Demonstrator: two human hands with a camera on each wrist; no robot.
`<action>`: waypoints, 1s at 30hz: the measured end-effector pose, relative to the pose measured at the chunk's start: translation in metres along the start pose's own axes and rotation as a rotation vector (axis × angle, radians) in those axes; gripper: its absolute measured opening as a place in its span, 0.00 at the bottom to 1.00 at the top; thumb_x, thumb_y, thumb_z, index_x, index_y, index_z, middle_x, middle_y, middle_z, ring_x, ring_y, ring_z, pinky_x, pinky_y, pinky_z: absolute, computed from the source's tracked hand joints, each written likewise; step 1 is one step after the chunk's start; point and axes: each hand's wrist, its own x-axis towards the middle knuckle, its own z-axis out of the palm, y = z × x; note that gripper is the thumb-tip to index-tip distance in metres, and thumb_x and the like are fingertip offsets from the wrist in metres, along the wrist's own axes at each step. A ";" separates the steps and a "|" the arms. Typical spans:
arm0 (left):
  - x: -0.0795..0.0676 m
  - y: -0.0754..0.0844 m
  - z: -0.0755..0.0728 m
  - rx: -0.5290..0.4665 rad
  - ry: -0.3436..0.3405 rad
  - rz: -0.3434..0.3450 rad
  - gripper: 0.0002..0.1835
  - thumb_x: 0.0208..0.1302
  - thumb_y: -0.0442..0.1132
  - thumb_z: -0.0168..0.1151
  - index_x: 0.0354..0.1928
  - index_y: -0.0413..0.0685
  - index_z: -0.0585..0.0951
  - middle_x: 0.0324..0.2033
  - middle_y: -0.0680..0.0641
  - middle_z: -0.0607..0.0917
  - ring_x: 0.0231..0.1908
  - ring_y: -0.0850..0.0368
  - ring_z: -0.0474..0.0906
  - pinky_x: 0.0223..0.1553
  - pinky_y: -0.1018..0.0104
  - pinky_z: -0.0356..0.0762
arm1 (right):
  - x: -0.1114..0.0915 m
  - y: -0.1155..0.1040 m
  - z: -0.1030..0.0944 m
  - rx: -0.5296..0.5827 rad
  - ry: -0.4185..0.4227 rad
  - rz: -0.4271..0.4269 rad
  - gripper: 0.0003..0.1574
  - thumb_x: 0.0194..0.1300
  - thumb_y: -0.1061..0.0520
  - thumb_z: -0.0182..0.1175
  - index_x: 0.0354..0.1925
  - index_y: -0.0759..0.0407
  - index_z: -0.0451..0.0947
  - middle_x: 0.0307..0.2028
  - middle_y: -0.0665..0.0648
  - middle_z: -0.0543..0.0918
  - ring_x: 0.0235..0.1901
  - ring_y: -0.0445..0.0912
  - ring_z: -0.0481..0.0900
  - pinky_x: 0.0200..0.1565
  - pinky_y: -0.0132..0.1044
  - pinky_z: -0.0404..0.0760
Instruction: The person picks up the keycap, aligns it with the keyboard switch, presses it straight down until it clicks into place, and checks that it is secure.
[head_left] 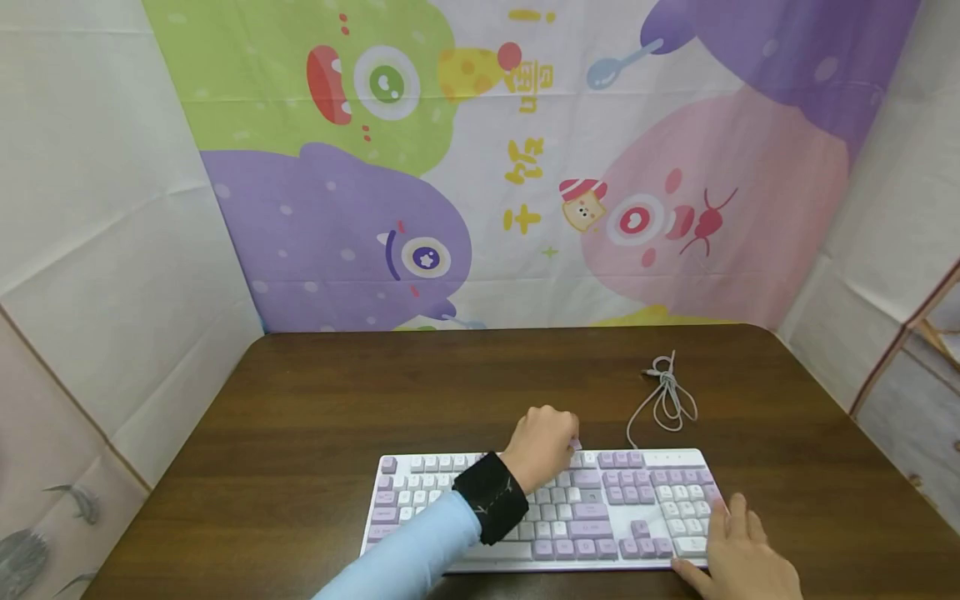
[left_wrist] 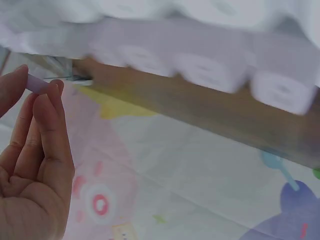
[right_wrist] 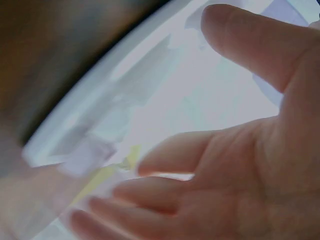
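Observation:
A white and light-purple keyboard (head_left: 588, 510) lies on the brown table. My left hand (head_left: 542, 447) is over its back edge, right of the middle, and pinches a small light-purple keycap (left_wrist: 36, 84) between thumb and fingertips; the forearm crosses above the keys and hides some of them. At the keyboard's front right corner, my right hand (head_left: 741, 557) has its fingers extended, with the thumb tip at the front edge and the fingertips along the right side. The right wrist view shows this palm and its spread thumb (right_wrist: 250, 37) beside the blurred keyboard edge.
Behind the keyboard, a bundled grey cable (head_left: 667, 396) runs from its back edge onto the brown table (head_left: 315, 400). A cloth printed with cartoon monsters (head_left: 525, 275) hangs at the table's far edge. White sheets (head_left: 112, 208) flank both sides.

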 end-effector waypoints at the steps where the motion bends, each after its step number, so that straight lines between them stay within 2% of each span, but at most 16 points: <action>1: -0.002 0.003 -0.001 -0.015 0.000 0.014 0.03 0.50 0.35 0.66 0.24 0.53 0.84 0.23 0.56 0.86 0.25 0.57 0.81 0.21 0.70 0.75 | 0.000 -0.005 -0.002 -0.005 0.058 -0.044 0.62 0.50 0.29 0.59 0.57 0.83 0.61 0.57 0.84 0.63 0.52 0.73 0.70 0.38 0.59 0.77; 3: -0.006 0.009 -0.001 -0.029 -0.008 0.043 0.04 0.48 0.35 0.67 0.25 0.54 0.84 0.22 0.57 0.85 0.25 0.59 0.81 0.21 0.71 0.74 | 0.001 -0.017 -0.007 -0.016 0.199 -0.156 0.55 0.50 0.34 0.63 0.56 0.79 0.66 0.59 0.79 0.67 0.57 0.69 0.69 0.46 0.58 0.75; 5: -0.011 0.016 -0.001 -0.025 -0.027 0.075 0.04 0.46 0.35 0.67 0.24 0.55 0.84 0.21 0.58 0.84 0.22 0.62 0.79 0.20 0.71 0.72 | 0.003 -0.029 -0.011 -0.026 0.302 -0.272 0.49 0.49 0.37 0.65 0.55 0.75 0.71 0.58 0.73 0.72 0.58 0.64 0.72 0.50 0.57 0.74; 8: -0.017 0.025 0.003 0.007 -0.043 0.135 0.05 0.44 0.36 0.67 0.20 0.56 0.83 0.17 0.59 0.82 0.19 0.65 0.74 0.19 0.73 0.70 | 0.007 -0.044 -0.013 -0.032 0.383 -0.395 0.44 0.49 0.38 0.65 0.54 0.68 0.74 0.57 0.65 0.76 0.58 0.57 0.74 0.53 0.54 0.73; 12: -0.022 0.030 0.009 0.058 -0.018 0.177 0.07 0.43 0.35 0.67 0.16 0.56 0.81 0.16 0.58 0.81 0.18 0.66 0.74 0.20 0.73 0.71 | 0.010 -0.057 -0.012 0.016 0.294 -0.448 0.46 0.51 0.36 0.63 0.58 0.66 0.71 0.60 0.64 0.74 0.60 0.57 0.72 0.55 0.57 0.70; 14: -0.024 0.031 0.012 0.072 -0.007 0.169 0.07 0.45 0.36 0.67 0.16 0.56 0.80 0.17 0.56 0.81 0.19 0.64 0.77 0.20 0.72 0.73 | 0.011 -0.059 -0.011 0.048 0.232 -0.447 0.46 0.52 0.37 0.62 0.59 0.66 0.70 0.61 0.65 0.72 0.61 0.58 0.70 0.56 0.60 0.67; 17: -0.024 0.031 0.014 0.085 -0.005 0.157 0.06 0.45 0.37 0.67 0.17 0.56 0.82 0.18 0.55 0.82 0.21 0.62 0.79 0.21 0.70 0.75 | 0.012 -0.060 -0.009 0.054 0.186 -0.443 0.46 0.52 0.36 0.61 0.59 0.66 0.70 0.61 0.65 0.72 0.62 0.59 0.69 0.56 0.63 0.66; 22: -0.023 0.029 0.011 0.057 -0.038 0.157 0.06 0.43 0.36 0.68 0.20 0.59 0.86 0.18 0.59 0.83 0.21 0.64 0.79 0.24 0.73 0.75 | 0.015 -0.060 -0.006 0.030 0.174 -0.439 0.45 0.53 0.33 0.59 0.58 0.63 0.72 0.61 0.63 0.73 0.62 0.57 0.69 0.57 0.63 0.64; 26: -0.023 0.029 0.010 0.041 -0.040 0.166 0.08 0.42 0.34 0.67 0.17 0.59 0.85 0.17 0.59 0.82 0.20 0.65 0.76 0.24 0.73 0.73 | 0.016 -0.061 -0.006 0.018 0.193 -0.441 0.44 0.54 0.33 0.58 0.57 0.63 0.73 0.60 0.62 0.74 0.63 0.57 0.69 0.57 0.62 0.64; 30: -0.026 0.032 0.010 0.086 -0.023 0.147 0.05 0.43 0.36 0.69 0.18 0.55 0.83 0.18 0.57 0.82 0.21 0.64 0.78 0.24 0.73 0.74 | 0.017 -0.061 -0.006 0.000 0.215 -0.446 0.44 0.53 0.33 0.59 0.56 0.64 0.74 0.59 0.62 0.75 0.62 0.56 0.70 0.57 0.61 0.64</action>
